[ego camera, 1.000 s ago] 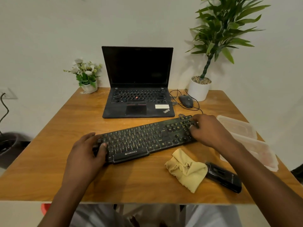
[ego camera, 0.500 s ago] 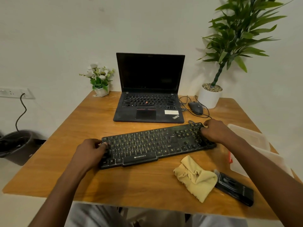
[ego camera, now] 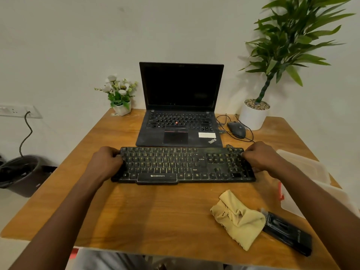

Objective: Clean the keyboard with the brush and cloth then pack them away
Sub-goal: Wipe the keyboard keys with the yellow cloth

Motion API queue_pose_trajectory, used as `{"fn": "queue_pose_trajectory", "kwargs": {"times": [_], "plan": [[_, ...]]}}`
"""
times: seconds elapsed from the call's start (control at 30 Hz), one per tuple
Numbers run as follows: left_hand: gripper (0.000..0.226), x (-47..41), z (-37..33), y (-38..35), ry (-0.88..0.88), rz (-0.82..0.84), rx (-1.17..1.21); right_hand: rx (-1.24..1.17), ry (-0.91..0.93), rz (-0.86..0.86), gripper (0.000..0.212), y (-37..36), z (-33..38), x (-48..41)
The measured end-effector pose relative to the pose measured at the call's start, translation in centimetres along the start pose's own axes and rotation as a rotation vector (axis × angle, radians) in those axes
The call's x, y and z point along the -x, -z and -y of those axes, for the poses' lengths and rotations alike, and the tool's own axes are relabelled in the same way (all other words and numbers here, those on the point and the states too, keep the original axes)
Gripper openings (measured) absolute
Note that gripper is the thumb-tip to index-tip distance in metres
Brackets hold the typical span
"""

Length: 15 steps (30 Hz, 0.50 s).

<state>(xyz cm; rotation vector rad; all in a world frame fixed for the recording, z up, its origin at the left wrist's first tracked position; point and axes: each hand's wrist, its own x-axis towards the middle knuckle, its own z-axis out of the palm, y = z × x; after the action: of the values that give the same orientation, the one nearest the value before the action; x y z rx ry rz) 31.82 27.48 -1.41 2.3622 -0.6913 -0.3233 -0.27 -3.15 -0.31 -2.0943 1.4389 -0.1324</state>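
Observation:
A dusty black keyboard (ego camera: 183, 165) lies square across the middle of the wooden table (ego camera: 148, 215). My left hand (ego camera: 106, 162) grips its left end and my right hand (ego camera: 261, 157) grips its right end. A crumpled yellow cloth (ego camera: 236, 217) rests near the front right. Just right of the cloth lies a black brush case (ego camera: 288, 231), its bristle end partly under the cloth's edge.
An open black laptop (ego camera: 180, 114) stands behind the keyboard, with a wired mouse (ego camera: 236, 129) to its right. A small flower pot (ego camera: 120, 94) and a tall potted plant (ego camera: 254, 114) sit at the back corners. A clear plastic container (ego camera: 303, 164) and lid (ego camera: 335, 199) lie at the right edge.
Both hands have turned the keyboard from a slant to lie straight, parallel with the table's front edge. The head camera has lifted and shifted. Cloth and brush have stayed put.

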Motion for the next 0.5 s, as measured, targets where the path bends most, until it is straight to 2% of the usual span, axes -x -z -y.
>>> {"fn": "queue_pose_trajectory", "kwargs": {"times": [0.17,0.5], "plan": [[0.022,-2.3,-0.3,-0.6,0.020,0.046,-0.005,0.017,-0.002,-0.014,0.041,-0.6,-0.2,-1.0],[0.022,-4.3,0.6,-1.2,0.000,0.054,-0.034,0.119,0.053,-0.038,0.039,-0.8,0.8,-1.0]]}}
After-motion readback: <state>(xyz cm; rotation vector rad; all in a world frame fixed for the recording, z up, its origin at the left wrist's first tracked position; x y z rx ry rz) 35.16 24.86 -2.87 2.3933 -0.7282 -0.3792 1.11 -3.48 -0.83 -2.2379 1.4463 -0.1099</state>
